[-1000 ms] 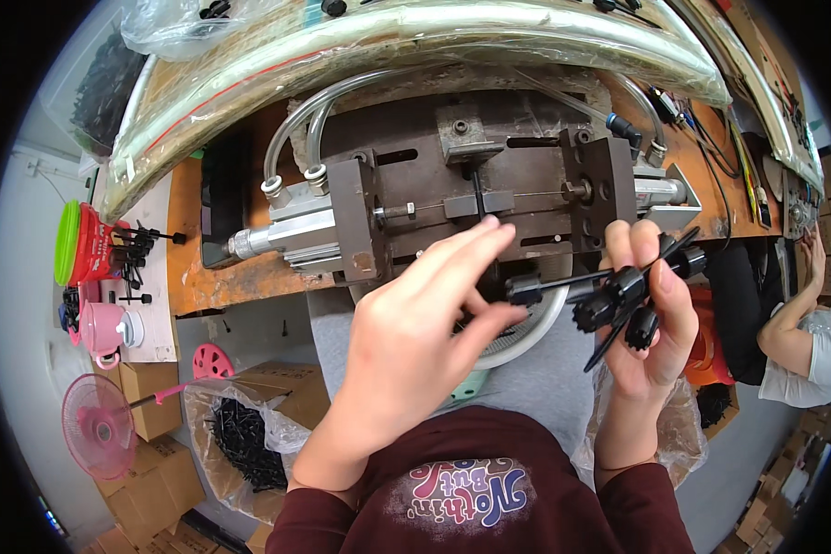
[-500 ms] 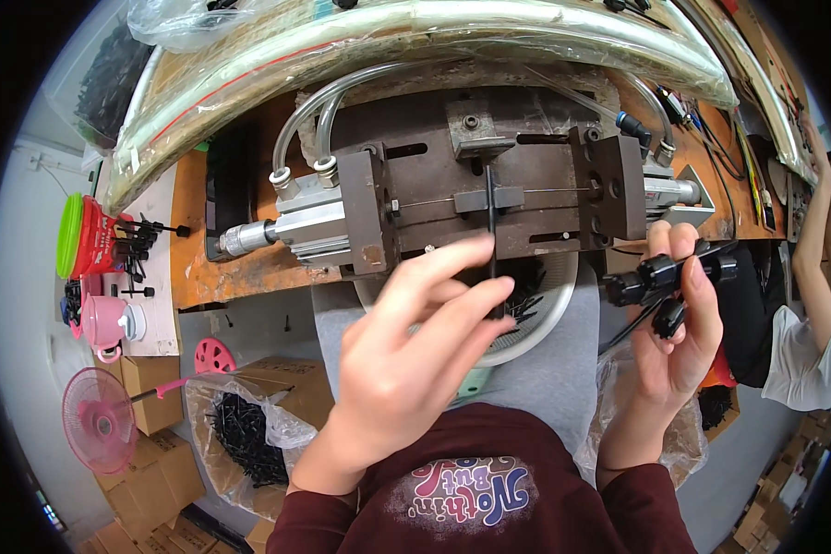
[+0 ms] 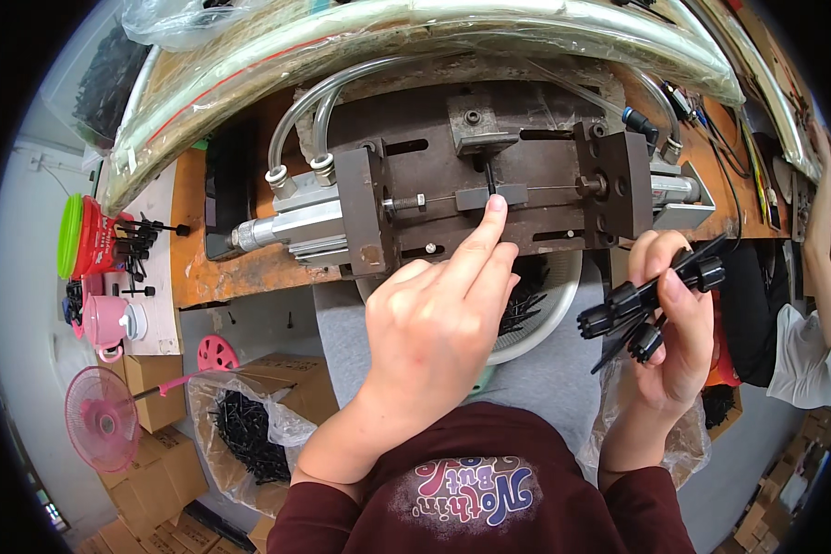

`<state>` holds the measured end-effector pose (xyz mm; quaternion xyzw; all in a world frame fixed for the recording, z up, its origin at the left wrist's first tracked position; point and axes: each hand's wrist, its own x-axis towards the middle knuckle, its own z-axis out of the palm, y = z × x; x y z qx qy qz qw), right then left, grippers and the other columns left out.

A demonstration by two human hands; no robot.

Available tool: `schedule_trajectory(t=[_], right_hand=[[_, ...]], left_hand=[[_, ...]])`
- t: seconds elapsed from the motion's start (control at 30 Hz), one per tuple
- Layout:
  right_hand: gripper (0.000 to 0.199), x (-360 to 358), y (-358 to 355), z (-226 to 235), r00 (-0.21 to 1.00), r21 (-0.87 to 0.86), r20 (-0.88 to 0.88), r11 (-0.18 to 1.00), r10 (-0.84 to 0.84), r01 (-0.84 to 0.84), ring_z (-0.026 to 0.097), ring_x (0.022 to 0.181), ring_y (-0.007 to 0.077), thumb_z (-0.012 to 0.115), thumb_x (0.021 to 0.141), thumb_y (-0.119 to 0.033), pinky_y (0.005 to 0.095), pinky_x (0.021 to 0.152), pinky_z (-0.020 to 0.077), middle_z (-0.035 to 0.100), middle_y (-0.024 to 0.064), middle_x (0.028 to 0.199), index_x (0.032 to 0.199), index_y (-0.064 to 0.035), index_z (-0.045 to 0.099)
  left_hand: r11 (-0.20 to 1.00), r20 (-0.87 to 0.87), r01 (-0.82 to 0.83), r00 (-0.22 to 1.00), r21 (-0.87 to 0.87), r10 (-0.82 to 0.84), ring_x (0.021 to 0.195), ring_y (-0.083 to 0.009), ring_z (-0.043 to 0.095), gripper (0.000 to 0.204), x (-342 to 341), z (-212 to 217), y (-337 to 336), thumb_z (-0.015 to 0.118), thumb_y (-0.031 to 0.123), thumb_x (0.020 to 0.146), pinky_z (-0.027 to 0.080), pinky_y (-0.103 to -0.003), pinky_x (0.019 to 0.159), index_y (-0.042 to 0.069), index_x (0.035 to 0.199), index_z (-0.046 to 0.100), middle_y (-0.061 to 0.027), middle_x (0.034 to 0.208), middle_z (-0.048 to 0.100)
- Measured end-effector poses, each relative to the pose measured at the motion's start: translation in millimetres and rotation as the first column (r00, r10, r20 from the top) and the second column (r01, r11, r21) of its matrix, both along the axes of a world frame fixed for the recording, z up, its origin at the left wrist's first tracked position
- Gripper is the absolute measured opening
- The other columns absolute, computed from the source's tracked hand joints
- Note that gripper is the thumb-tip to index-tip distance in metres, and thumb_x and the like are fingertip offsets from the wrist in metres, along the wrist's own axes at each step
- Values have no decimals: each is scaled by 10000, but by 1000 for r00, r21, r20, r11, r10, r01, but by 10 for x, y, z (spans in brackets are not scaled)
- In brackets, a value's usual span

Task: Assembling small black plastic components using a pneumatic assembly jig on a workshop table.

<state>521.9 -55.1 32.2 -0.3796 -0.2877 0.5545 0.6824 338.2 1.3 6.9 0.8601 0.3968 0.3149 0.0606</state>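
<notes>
Your right hand (image 3: 674, 355), right of frame: closed on black knobbed rods (image 3: 623, 309); likely light, stiff, best held mid-length. Your left hand (image 3: 434, 319), centre: forefinger extended at black rod (image 3: 491, 175); grasp hidden.

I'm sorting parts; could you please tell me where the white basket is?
In the head view, the white basket shows just right of centre, below the machine, partly behind the left hand.

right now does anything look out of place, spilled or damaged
Two small dark pieces lie loose on the grey floor, apart from the bagged black parts; they look dropped, though too small to identify. The orange tabletop looks worn at its left.
</notes>
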Motion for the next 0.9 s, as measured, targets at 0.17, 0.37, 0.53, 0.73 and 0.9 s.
schedule_trajectory(t=[0.17, 0.37, 0.53, 0.73, 0.9], right_hand=[[116, -13, -21, -6, 993, -88, 78, 993, 90, -83, 395, 422, 10, 614, 834, -56, 146, 368, 301, 559, 77, 773, 869, 29, 543], [150, -65, -48, -56, 939, -145, -78, 928, 336, -344, 461, 428, 32, 683, 784, -4, 147, 355, 321, 591, 71, 735, 878, 54, 581], [159, -114, -55, -55, 901, -162, -125, 888, 414, -431, 473, 436, 44, 700, 781, 2, 160, 374, 349, 594, 69, 739, 886, 55, 593], [161, -135, -46, -94, 919, -184, -123, 902, 374, -391, 483, 448, 48, 694, 800, -13, 165, 379, 362, 585, 62, 725, 906, 44, 588], [140, -146, -57, -44, 986, -162, 66, 977, 150, -138, 494, 475, 57, 676, 822, -25, 168, 383, 382, 582, 69, 747, 880, 21, 557]], left_hand=[[895, 465, 383, 850, -227, -246, 781, -171, 672, 413, -78, 137, -46, 759, 46, 689, 544, -279, 680, 49, 1097, 694, -151, 1106, 671], [757, 545, 536, 787, -373, -289, 771, -174, 662, 330, -192, 342, -186, 804, 152, 633, 517, -256, 617, 53, 942, 746, -66, 888, 680], [716, 600, 575, 752, -396, -272, 701, -166, 644, 327, -216, 293, -170, 836, 187, 582, 485, -262, 595, 62, 872, 750, -39, 801, 672], [765, 629, 486, 765, -422, -138, 716, -164, 641, 277, -197, 297, -216, 845, 92, 597, 472, -259, 582, 68, 855, 747, -54, 780, 661], [934, 497, 223, 865, -278, -59, 772, -184, 649, 333, -166, 171, -176, 820, 13, 624, 536, -268, 610, 25, 942, 720, -83, 878, 639]])
